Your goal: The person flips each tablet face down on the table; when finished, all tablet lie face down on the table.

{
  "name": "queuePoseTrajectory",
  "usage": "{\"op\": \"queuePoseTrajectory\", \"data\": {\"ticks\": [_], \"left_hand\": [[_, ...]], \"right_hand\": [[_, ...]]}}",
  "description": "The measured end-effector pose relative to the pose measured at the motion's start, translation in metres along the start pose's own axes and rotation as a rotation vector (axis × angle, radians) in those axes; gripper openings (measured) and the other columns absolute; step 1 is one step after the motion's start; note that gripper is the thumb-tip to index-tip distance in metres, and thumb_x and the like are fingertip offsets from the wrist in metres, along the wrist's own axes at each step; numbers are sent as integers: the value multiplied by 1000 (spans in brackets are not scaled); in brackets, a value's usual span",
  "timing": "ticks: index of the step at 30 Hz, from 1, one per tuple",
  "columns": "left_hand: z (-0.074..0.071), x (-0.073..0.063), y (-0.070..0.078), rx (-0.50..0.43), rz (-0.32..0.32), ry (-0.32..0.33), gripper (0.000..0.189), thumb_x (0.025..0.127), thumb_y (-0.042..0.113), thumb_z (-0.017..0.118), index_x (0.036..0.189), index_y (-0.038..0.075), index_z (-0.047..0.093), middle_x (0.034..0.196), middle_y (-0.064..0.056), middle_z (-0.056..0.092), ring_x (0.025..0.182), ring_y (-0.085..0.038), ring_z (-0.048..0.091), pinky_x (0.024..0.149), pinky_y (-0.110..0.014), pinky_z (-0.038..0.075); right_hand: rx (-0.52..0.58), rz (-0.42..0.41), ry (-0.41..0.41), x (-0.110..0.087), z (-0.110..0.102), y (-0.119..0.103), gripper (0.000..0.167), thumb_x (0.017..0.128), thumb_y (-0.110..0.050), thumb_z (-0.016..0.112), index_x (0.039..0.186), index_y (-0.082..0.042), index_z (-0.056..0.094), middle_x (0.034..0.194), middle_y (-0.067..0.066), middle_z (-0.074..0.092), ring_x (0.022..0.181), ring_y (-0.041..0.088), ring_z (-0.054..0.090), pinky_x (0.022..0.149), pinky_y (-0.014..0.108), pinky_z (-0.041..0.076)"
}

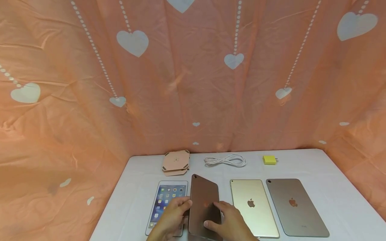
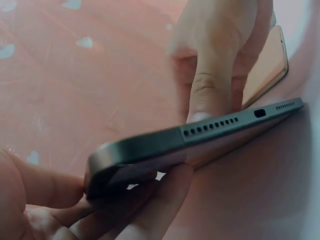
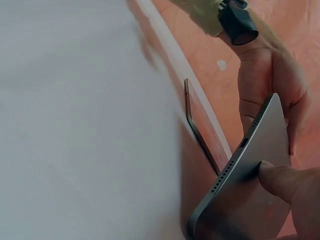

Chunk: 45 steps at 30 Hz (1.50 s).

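A dark grey tablet [image 1: 202, 194] is held up at a tilt over the table, its back with the apple logo facing the head camera. My left hand [image 1: 172, 214] grips its left edge, thumb on the edge and fingers behind, on the screen side. With the thumb and fingertips, my right hand [image 1: 231, 221] touches the back near the lower right. Speaker holes and a charging port line the tablet's short edge [image 2: 220, 122] in the left wrist view. Beneath and left of it lies a white-framed tablet [image 1: 159, 195] with a lit home screen, partly covered by the left hand.
Face down at the right lie a gold tablet [image 1: 251, 214] and a larger grey tablet [image 1: 295, 211]. Along the back stand a pink folding stand [image 1: 176, 160], a coiled white cable [image 1: 225, 160] and a yellow charger plug [image 1: 269, 160]. Behind hangs a pink heart-patterned cloth [image 1: 181, 100].
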State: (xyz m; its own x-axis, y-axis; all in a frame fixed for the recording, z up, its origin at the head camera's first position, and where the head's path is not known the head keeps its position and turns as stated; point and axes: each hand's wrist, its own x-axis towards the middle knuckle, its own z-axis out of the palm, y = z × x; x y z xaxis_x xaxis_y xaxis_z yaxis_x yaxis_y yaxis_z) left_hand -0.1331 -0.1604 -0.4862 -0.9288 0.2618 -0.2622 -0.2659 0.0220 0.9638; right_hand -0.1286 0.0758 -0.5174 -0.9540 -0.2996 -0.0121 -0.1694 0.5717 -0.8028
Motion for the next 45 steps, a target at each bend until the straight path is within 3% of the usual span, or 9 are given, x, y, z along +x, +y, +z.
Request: {"op": "queuePoseTrajectory", "data": {"ticks": [4, 15, 23, 30, 37, 45], "left_hand": [[-4, 2, -3, 5, -4, 2, 56, 115, 12, 50, 154, -24, 37, 129, -20, 75, 98, -11, 72, 74, -21, 62], [-9, 9, -12, -12, -32, 51, 57, 113, 7, 52, 155, -27, 31, 131, -21, 73, 103, -14, 73, 85, -31, 67], [-9, 15, -18, 54, -56, 133, 49, 111, 6, 55, 150, -22, 45, 126, -23, 76, 96, -15, 77, 80, -34, 68], [-7, 19, -22, 96, -50, 150, 44, 110, 4, 56, 145, -22, 52, 125, -28, 76, 100, -21, 80, 83, -39, 69], [-4, 25, -23, 243, -9, 194, 36, 106, 3, 61, 135, -18, 65, 112, -21, 81, 87, -17, 78, 73, -34, 67], [-2, 28, -18, 372, 2, 235, 35, 102, 3, 67, 132, -15, 69, 108, -18, 81, 84, -16, 75, 67, -33, 66]], "right_hand": [[-58, 19, 3, 2, 2, -2, 81, 87, -48, 91, 138, 10, 68, 142, 33, 66, 130, 59, 62, 104, 76, 52], [-149, 55, 20, 3, 9, -6, 77, 84, -43, 94, 137, 7, 70, 147, 38, 61, 132, 60, 61, 103, 76, 53], [-204, 22, 64, 2, 13, -3, 74, 81, -42, 96, 133, 6, 72, 147, 37, 61, 134, 57, 61, 103, 72, 55], [-229, 9, 76, 2, 14, -1, 73, 81, -42, 96, 131, 5, 73, 147, 37, 61, 134, 56, 61, 101, 71, 57], [-263, 32, 80, 3, 13, 2, 74, 80, -42, 97, 131, 6, 73, 148, 38, 59, 134, 56, 61, 100, 70, 58], [-286, 33, 88, 4, 10, 2, 74, 79, -43, 97, 129, 7, 73, 147, 39, 60, 134, 56, 61, 100, 69, 58]]}}
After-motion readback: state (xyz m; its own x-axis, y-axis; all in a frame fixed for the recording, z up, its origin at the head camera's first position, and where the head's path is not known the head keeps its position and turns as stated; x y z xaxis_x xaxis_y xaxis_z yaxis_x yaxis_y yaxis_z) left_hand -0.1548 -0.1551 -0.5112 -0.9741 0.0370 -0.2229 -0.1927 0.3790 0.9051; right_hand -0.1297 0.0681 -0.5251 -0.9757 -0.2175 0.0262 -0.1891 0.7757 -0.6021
